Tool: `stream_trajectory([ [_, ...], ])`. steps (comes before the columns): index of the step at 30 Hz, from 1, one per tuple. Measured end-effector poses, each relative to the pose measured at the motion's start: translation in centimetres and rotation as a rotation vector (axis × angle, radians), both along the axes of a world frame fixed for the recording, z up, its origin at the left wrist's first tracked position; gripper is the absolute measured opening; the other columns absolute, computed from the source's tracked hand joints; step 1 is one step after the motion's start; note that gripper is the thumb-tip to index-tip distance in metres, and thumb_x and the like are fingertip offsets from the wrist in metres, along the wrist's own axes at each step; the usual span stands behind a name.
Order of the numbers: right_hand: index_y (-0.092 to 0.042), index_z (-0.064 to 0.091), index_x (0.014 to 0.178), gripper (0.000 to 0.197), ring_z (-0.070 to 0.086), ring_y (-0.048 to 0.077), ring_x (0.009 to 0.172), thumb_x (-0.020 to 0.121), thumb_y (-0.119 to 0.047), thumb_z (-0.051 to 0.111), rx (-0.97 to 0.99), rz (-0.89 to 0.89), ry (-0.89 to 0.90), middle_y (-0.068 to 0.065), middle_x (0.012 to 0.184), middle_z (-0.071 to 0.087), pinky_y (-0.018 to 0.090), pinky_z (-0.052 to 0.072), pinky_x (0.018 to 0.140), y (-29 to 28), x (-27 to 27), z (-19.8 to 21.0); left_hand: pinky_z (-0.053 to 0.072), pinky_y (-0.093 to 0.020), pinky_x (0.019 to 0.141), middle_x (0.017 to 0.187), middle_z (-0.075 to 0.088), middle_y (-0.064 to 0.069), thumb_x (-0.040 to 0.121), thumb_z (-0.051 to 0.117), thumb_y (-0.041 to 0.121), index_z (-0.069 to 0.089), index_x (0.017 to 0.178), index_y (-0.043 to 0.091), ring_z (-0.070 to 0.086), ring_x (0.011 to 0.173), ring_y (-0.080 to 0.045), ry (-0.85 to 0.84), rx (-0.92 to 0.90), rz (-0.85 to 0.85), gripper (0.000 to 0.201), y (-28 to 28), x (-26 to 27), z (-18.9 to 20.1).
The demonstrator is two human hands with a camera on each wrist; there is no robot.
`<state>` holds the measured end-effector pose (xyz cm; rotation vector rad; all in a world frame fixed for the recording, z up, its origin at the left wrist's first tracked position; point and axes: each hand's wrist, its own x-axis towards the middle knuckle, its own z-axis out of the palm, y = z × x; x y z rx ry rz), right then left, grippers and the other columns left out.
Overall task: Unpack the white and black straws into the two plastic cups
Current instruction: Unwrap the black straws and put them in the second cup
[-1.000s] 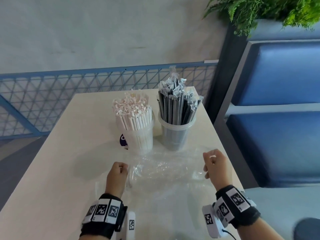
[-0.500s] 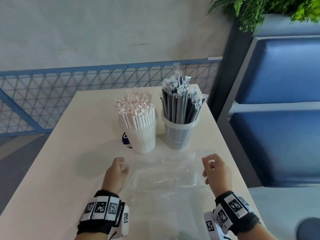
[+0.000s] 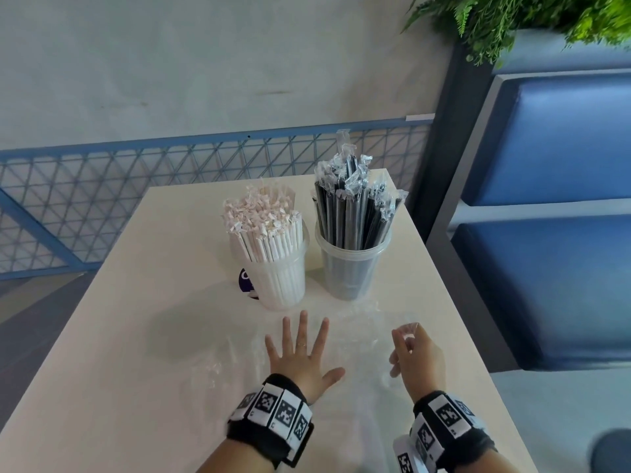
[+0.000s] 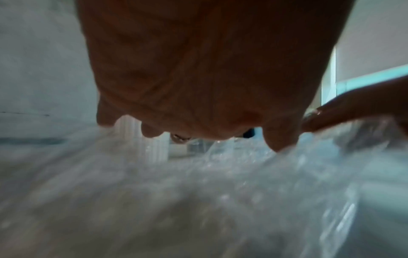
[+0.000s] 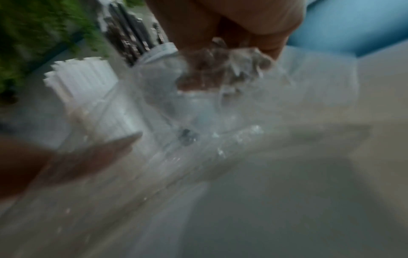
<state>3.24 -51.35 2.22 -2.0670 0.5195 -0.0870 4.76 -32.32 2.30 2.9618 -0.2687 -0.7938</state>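
White paper-wrapped straws (image 3: 264, 223) stand upright in the left plastic cup (image 3: 280, 285). Beside it, black straws (image 3: 355, 206) in clear sleeves fill the right plastic cup (image 3: 351, 271). An empty clear plastic bag (image 3: 355, 336) lies on the table in front of the cups. My left hand (image 3: 302, 349) lies flat on the bag with fingers spread, its palm (image 4: 198, 69) over the film. My right hand (image 3: 413, 349) pinches the bag's right edge, and in the blurred right wrist view the crumpled film (image 5: 223, 66) sits between its fingertips.
The cream table (image 3: 136, 336) ends close to the right of my right hand. A blue bench seat (image 3: 546, 285) stands to the right, a blue mesh railing (image 3: 102, 186) behind, and a green plant (image 3: 512, 15) above. A dark round sticker (image 3: 246, 279) peeks from behind the left cup.
My left hand has let go of the bag's left edge, moved right and opened flat on the bag. The right hand keeps its pinch on the right edge.
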Motion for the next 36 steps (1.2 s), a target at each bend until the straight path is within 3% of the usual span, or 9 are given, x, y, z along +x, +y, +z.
stream_trajectory([
  [5, -0.009, 0.036, 0.133, 0.069, 0.037, 0.032, 0.123, 0.077, -0.031, 0.071, -0.377, -0.039, -0.31, 0.016, 0.134, 0.039, 0.047, 0.031, 0.105, 0.0, -0.1, 0.2, -0.011, -0.064, 0.106, 0.141, -0.045, 0.004, 0.079, 0.022, 0.077, -0.04, 0.126, 0.035, -0.034, 0.136, -0.032, 0.035, 0.044, -0.001, 0.089, 0.2, 0.1, -1.2],
  [7, -0.022, 0.031, 0.14, 0.078, 0.028, 0.025, 0.131, 0.075, -0.057, 0.058, -0.689, 0.353, -0.337, 0.008, 0.143, 0.033, 0.049, 0.017, 0.107, 1.4, -0.3, 0.9, -0.012, -0.064, 0.107, 0.139, -0.046, 0.004, 0.077, 0.021, 0.079, -0.039, 0.127, 0.032, -0.034, 0.136, -0.032, 0.015, 0.054, -0.003, 0.091, 0.2, 0.2, -1.5],
  [9, -0.029, 0.026, 0.144, 0.093, 0.02, 0.026, 0.138, 0.067, -0.081, 0.034, -0.882, 0.696, -0.065, 0.004, 0.152, 0.024, 0.055, 0.017, 0.105, 2.7, 0.1, 0.1, -0.016, -0.062, 0.106, 0.137, -0.047, 0.004, 0.071, 0.013, 0.084, -0.041, 0.125, 0.031, -0.037, 0.133, -0.03, 0.006, 0.06, -0.008, 0.094, 0.3, 0.3, -1.8],
  [11, -0.027, 0.019, 0.146, 0.105, 0.003, 0.033, 0.141, 0.062, -0.091, 0.017, -0.9, 0.801, 0.137, 0.008, 0.158, -0.008, 0.058, 0.006, 0.107, 3.3, 0.4, -1.8, -0.026, -0.061, 0.1, 0.137, -0.047, 0.003, 0.052, -0.007, 0.091, -0.047, 0.119, 0.031, -0.042, 0.128, -0.029, 0.007, 0.057, -0.025, 0.098, 0.4, 0.5, -1.9],
  [14, -0.032, -0.026, 0.137, 0.119, -0.048, 0.019, 0.123, 0.039, -0.095, 0.002, -0.806, 0.942, 0.266, -0.005, 0.128, -0.061, 0.051, -0.028, 0.102, 2.8, 1.5, -3.5, -0.038, -0.054, 0.083, 0.138, -0.046, 0.003, 0.031, -0.025, 0.083, -0.049, 0.115, 0.031, -0.043, 0.123, -0.027, 0.047, 0.097, -0.073, 0.102, 0.9, 0.5, -1.8],
  [21, -0.026, -0.028, 0.14, 0.137, -0.041, 0.021, 0.128, 0.03, -0.093, 0.021, -0.705, 0.975, 0.443, -0.003, 0.136, -0.046, 0.056, -0.017, 0.107, 1.9, 1.9, -3.6, -0.043, -0.051, 0.082, 0.124, -0.061, 0.006, 0.026, -0.029, 0.082, -0.049, 0.116, 0.034, -0.068, 0.097, -0.018, 0.06, 0.106, -0.077, 0.104, 3.5, 0.5, -2.7],
  [26, -0.028, -0.026, 0.141, 0.136, -0.04, 0.017, 0.127, 0.034, -0.093, 0.028, -0.667, 0.952, 0.429, -0.008, 0.137, -0.045, 0.057, -0.014, 0.109, 1.3, 1.9, -3.7, -0.015, -0.064, 0.105, 0.133, -0.048, 0.005, 0.031, -0.022, 0.081, -0.037, 0.122, 0.042, -0.038, 0.124, -0.007, 0.082, 0.096, -0.053, 0.1, 5.7, 0.3, -2.2],
  [32, -0.02, -0.036, 0.131, 0.14, -0.04, 0.018, 0.129, 0.033, -0.094, 0.033, -0.651, 0.918, 0.484, -0.004, 0.138, -0.045, 0.057, -0.012, 0.109, 0.9, 1.7, -3.1, -0.028, -0.064, 0.094, 0.143, -0.041, 0.004, 0.02, -0.043, 0.076, -0.036, 0.127, 0.029, -0.036, 0.13, -0.01, 0.045, 0.178, -0.005, 0.117, 7.3, 0.1, -1.7],
  [36, -0.017, -0.038, 0.127, 0.142, -0.04, 0.02, 0.13, 0.029, -0.095, 0.03, -0.64, 0.888, 0.503, -0.002, 0.136, -0.047, 0.059, -0.013, 0.109, 1.5, 1.7, -2.9, -0.03, -0.055, 0.099, 0.138, -0.044, 0.001, 0.063, -0.015, 0.081, -0.034, 0.13, 0.027, -0.039, 0.13, -0.021, -0.013, 0.089, -0.124, 0.088, 2.7, 0.2, 0.1],
])
